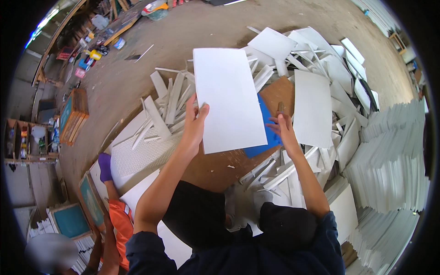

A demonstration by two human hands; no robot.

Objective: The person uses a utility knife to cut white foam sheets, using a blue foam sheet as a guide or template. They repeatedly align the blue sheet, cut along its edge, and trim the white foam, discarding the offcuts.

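Note:
My left hand [198, 118] grips the left edge of a white rectangular foam-like sheet [231, 98], thumb on its face and fingers behind. The sheet is held up in front of me over a brown board [211, 167]. To the right of the sheet, my right hand [285, 129] pinches a short, narrow, brownish-grey blade-like tool [280, 107] that points away from me; its exact kind is unclear. Beneath that hand lie a blue sheet [261, 150] and a brown panel [278, 91]. Another white sheet [312, 107] rests just to the right.
White offcuts and strips [169, 101] heap up around the board. Tall stacks of white sheets [389, 160] stand at the right. At the lower left is another person with an orange garment [120, 224]. Wooden-framed screens [74, 117] and bottles [95, 55] stand further left.

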